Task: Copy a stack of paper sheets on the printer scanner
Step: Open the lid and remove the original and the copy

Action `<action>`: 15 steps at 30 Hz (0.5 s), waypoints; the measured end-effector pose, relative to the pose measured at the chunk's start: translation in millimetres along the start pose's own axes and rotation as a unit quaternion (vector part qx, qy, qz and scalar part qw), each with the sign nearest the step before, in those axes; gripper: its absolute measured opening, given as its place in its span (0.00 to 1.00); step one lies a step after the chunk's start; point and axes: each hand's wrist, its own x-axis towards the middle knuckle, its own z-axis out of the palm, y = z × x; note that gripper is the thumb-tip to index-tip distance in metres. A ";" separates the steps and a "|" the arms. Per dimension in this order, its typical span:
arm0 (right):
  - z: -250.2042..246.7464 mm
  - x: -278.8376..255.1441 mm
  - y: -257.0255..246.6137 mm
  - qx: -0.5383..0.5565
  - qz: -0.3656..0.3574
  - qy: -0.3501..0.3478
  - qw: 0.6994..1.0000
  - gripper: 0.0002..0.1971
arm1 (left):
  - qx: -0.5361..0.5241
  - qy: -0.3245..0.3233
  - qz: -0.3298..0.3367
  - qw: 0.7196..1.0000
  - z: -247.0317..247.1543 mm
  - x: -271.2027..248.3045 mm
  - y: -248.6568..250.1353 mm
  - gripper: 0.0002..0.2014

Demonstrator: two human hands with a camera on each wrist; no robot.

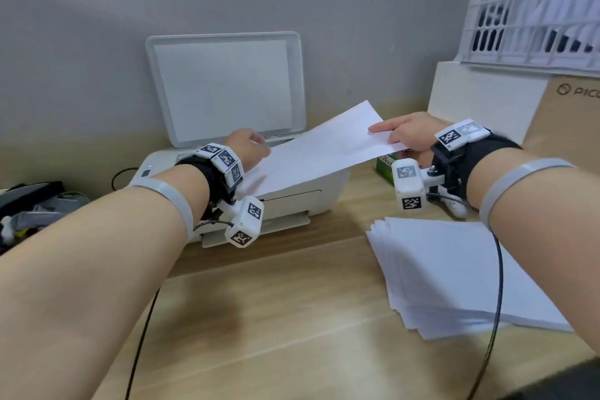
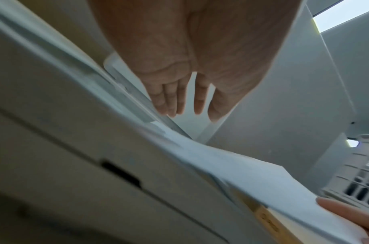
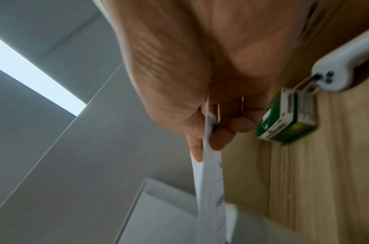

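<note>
The white printer (image 1: 292, 201) stands on the wooden desk with its scanner lid (image 1: 224, 84) raised. One white sheet (image 1: 324, 149) hangs slanted over the scanner bed. My right hand (image 1: 409, 133) pinches its right edge between thumb and fingers, as the right wrist view shows: the right hand (image 3: 206, 142) grips the sheet (image 3: 210, 181). My left hand (image 1: 248, 148) is over the scanner at the sheet's left edge. In the left wrist view the left hand (image 2: 179, 92) has straight fingers and holds nothing; the sheet (image 2: 252, 168) lies below and to its right. The paper stack (image 1: 454, 269) lies on the desk at front right.
A small green box (image 1: 384, 164) sits on the desk under the sheet's right end. A cardboard box (image 1: 568, 127) and a white crate (image 1: 535, 3) stand at the back right. Dark clutter (image 1: 32, 204) lies at the far left. A grey wall is behind the printer.
</note>
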 end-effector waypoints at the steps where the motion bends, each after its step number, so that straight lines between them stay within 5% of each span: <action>1: -12.6 -7.6 12.3 0.016 0.003 0.019 1.000 0.25 | -0.030 0.007 0.009 0.999 12.5 -5.0 8.0 0.16; 8: -75.8 -76.3 87.0 0.070 0.037 0.078 0.994 0.25 | -0.094 -0.018 0.030 0.995 91.0 -54.9 60.8 0.19; 15: -104.6 -118.5 162.0 0.133 0.089 0.145 0.976 0.23 | -0.018 -0.022 0.099 0.995 143.9 -100.0 100.3 0.20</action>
